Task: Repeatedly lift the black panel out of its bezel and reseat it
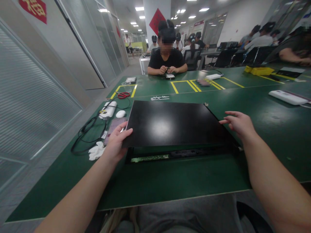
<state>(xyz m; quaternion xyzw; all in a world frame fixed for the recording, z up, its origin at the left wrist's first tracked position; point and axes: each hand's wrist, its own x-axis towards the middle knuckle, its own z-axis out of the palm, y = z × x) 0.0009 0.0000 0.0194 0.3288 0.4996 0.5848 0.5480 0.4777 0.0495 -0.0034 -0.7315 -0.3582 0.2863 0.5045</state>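
A flat black display panel (170,124) with a glossy light reflection lies tilted over a dark frame (201,153). My left hand (118,142) grips the panel's left edge, thumb on top and fingers at the side and below. Close to the right edge, my right hand (239,124) has its fingers spread, with one fingertip at or near the panel's side; whether it touches I cannot tell. Along the near side, below the raised panel edge, shows a narrow green circuit board (150,158).
Left of the panel lie a phone (114,129), crumpled white tissue (96,150), a white mouse-like object (120,114), black cables (84,131) and red-handled scissors (123,95). White strips (159,97) lie beyond. A co-worker (167,58) sits opposite, handling a small device (170,76).
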